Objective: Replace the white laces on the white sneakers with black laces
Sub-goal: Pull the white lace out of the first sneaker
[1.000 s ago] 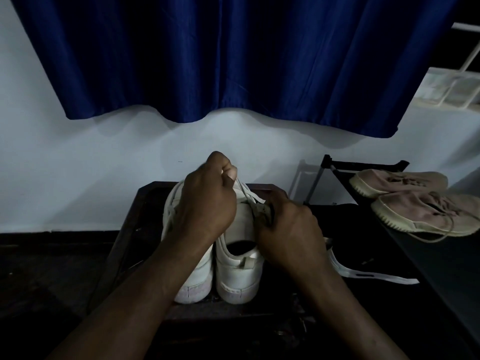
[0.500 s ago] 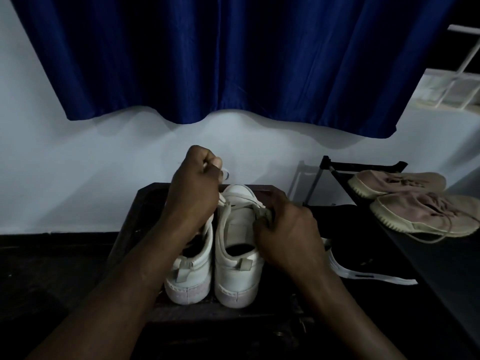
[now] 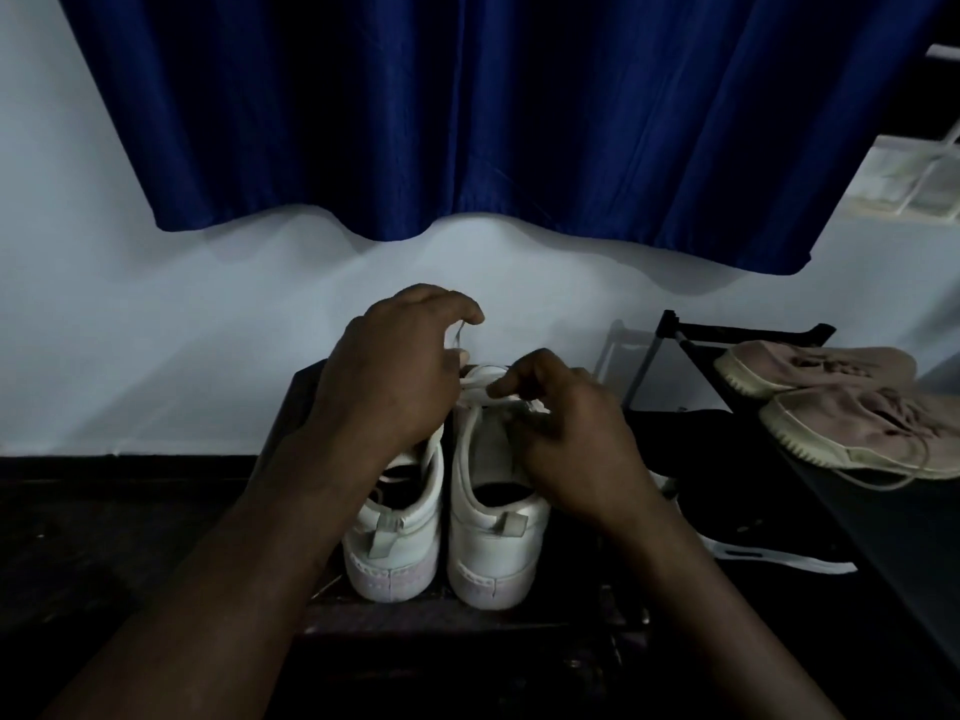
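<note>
Two white sneakers stand side by side on a dark stool (image 3: 291,402), heels toward me: the left sneaker (image 3: 397,543) and the right sneaker (image 3: 493,527). My left hand (image 3: 395,376) is above the toe end of the left sneaker and pinches a white lace (image 3: 460,337) between thumb and fingers, pulling it up. My right hand (image 3: 566,433) rests on the right sneaker's tongue area, its fingers curled on the lace crossing (image 3: 498,400) near the front eyelets. No black laces can be made out.
A dark cloth with a white strap (image 3: 779,558) lies right of the sneakers. Two beige sneakers (image 3: 857,418) sit on a black rack (image 3: 727,335) at the right. A white wall and a blue curtain (image 3: 467,122) are behind.
My left hand has drifted right and lower, with the lace still pinched. My right hand's fingers have shifted forward along the right sneaker's lacing.
</note>
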The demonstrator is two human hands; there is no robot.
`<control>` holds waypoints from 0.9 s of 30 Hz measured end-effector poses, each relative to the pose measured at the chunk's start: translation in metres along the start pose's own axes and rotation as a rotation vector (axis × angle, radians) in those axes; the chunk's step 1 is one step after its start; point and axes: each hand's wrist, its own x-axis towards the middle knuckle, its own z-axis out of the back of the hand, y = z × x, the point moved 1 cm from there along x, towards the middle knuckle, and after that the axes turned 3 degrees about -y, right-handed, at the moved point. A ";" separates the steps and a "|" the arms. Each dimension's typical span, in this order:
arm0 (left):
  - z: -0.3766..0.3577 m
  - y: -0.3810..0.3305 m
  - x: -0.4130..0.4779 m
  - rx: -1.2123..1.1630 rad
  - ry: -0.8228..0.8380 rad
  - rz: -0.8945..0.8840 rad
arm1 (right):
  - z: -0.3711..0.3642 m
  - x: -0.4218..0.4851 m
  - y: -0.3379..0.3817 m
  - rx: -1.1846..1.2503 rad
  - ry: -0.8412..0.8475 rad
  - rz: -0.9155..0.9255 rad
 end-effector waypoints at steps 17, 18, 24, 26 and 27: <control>-0.005 -0.016 -0.017 0.175 0.251 0.057 | -0.022 0.010 -0.002 -0.178 0.043 -0.060; -0.008 -0.016 -0.019 0.222 0.228 0.048 | -0.022 0.011 -0.005 -0.174 0.027 -0.064; -0.017 -0.015 -0.024 0.326 0.162 0.061 | -0.019 0.011 -0.008 -0.079 -0.113 -0.053; -0.019 -0.015 -0.025 0.355 0.154 0.079 | -0.019 0.011 -0.010 0.150 -0.100 -0.199; -0.019 -0.015 -0.026 0.369 0.154 0.089 | -0.018 0.011 -0.009 0.377 -0.100 -0.304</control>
